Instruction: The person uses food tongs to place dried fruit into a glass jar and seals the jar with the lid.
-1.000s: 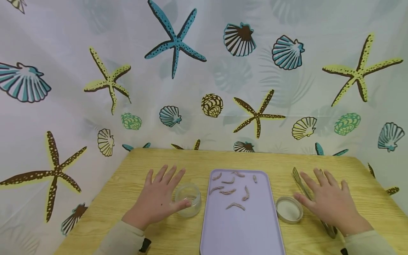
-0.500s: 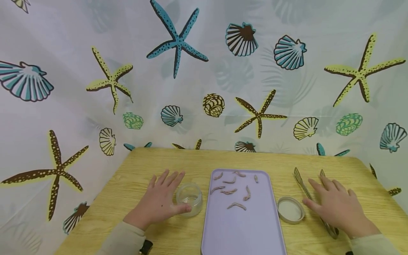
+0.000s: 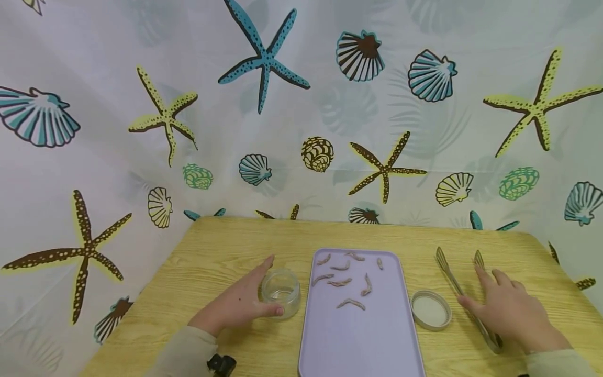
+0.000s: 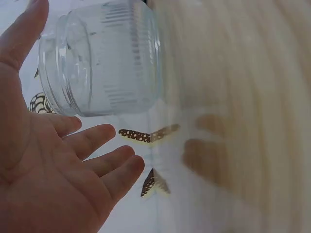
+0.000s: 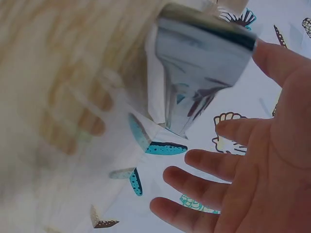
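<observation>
A clear glass jar [image 3: 282,285] stands left of the tray, without a lid on it. My left hand [image 3: 235,306] is around its left side, thumb before it and fingers behind. In the left wrist view those fingers are spread and relaxed beside the jar [image 4: 116,58]; whether the thumb touches it I cannot tell. Metal tongs [image 3: 452,280] lie on the table at the right, their arms spread. Over their right arm hovers my right hand [image 3: 513,314], fingers loosely extended. The right wrist view shows the tongs' shiny handle end [image 5: 199,63] near the thumb, contact unclear.
A lilac tray [image 3: 358,345] lies in the middle, bearing several small, shrivelled brownish curled pieces [image 3: 366,284] towards its far end. Between tray and tongs sits a round lid [image 3: 431,310]. The wooden table [image 3: 226,241] meets a shell-and-starfish curtain [image 3: 292,193] at back and sides.
My left hand has turned and come closer around the jar. My right hand has shifted right and lowered towards the tongs, its fingers less spread. The jar, tray, lid and tongs stay put.
</observation>
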Tool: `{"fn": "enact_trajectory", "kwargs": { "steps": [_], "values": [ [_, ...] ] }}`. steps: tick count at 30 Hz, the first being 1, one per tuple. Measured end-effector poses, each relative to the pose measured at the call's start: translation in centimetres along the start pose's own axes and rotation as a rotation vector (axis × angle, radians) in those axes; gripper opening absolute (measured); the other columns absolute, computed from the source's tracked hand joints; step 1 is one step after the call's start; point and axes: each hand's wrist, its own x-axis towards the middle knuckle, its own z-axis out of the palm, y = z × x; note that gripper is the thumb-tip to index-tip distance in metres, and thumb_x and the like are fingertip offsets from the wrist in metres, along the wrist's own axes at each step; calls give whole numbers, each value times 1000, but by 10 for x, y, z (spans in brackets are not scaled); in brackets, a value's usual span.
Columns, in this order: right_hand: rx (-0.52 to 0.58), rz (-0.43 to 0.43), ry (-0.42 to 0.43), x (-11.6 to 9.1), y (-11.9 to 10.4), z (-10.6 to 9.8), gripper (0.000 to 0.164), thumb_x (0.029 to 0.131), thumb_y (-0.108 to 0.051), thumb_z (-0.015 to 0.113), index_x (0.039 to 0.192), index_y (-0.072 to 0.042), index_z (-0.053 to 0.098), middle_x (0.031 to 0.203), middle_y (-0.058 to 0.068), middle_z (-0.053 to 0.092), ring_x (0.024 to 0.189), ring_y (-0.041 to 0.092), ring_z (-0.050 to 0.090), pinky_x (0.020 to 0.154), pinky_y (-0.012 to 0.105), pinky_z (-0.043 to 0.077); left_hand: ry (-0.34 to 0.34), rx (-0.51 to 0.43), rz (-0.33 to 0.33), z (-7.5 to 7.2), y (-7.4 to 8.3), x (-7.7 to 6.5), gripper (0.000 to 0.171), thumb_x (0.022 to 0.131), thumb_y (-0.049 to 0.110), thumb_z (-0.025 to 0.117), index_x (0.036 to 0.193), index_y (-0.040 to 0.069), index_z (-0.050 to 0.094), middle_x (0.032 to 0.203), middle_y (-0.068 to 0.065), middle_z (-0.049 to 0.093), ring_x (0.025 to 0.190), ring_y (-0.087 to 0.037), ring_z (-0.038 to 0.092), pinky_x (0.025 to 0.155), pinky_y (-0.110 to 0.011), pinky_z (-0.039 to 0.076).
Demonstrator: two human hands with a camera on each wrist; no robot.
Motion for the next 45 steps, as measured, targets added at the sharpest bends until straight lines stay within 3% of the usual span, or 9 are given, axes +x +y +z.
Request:
{"fn": "enact_trajectory", "kwargs": {
  "steps": [4, 9, 12, 18, 24, 29, 36, 45],
  "values": [
    [43, 31, -57, 2, 2, 0, 114, 89, -81, 45, 155, 10, 23, 137, 47, 37, 112, 67, 45, 78, 72, 44, -40, -160, -18, 6, -6, 3, 120, 78, 49, 86, 164, 21, 8, 163, -11, 29, 149, -37, 25, 116, -61, 20],
    [77, 46, -122, 3, 5, 2, 120, 87, -82, 48, 149, 18, 22, 128, 49, 42, 101, 61, 56, 68, 64, 49, -68, -325, -47, 11, -13, 4, 116, 81, 43, 86, 164, 25, 7, 167, -12, 17, 151, -38, 16, 116, -64, 13],
    [88, 64, -137, 4, 6, 1, 123, 86, -82, 50, 146, 22, 22, 127, 50, 43, 103, 60, 57, 68, 63, 50, -59, -399, -23, 14, -16, 5, 112, 82, 40, 85, 164, 23, 11, 167, -13, 15, 151, -37, 16, 116, -64, 13],
    [98, 84, -193, 6, 6, 0, 124, 84, -83, 52, 139, 26, 29, 121, 48, 48, 106, 58, 57, 71, 62, 51, -51, -532, 41, 19, -25, 7, 100, 86, 30, 83, 162, 19, 19, 163, -8, 27, 149, -31, 22, 117, -61, 13],
    [136, 89, -229, 8, 7, 1, 127, 80, -81, 60, 138, 27, 25, 123, 45, 52, 104, 54, 60, 73, 61, 51, -43, -562, 95, 25, -27, 8, 92, 87, 25, 83, 159, 16, 26, 155, -4, 42, 143, -27, 37, 117, -54, 21],
    [171, 73, -276, 9, 7, 2, 128, 81, -75, 67, 137, 30, 19, 119, 44, 55, 100, 49, 64, 75, 58, 52, -54, -582, 121, 28, -29, 8, 88, 89, 21, 81, 158, 14, 27, 154, -6, 43, 143, -27, 37, 115, -52, 25],
    [236, 93, -333, 10, 9, -1, 114, 87, -63, 68, 135, 30, 23, 120, 46, 52, 101, 45, 64, 80, 55, 52, -72, -599, 128, 29, -29, 9, 86, 90, 21, 80, 158, 13, 28, 155, -7, 42, 143, -27, 37, 115, -51, 26],
    [293, 83, -305, 12, 16, 1, 98, 94, -48, 63, 136, 29, 19, 115, 43, 55, 81, 30, 65, 70, 47, 52, -70, -589, 105, 30, -30, 9, 85, 89, 22, 81, 157, 15, 30, 155, -6, 42, 144, -27, 35, 117, -51, 21]
  ]
}}
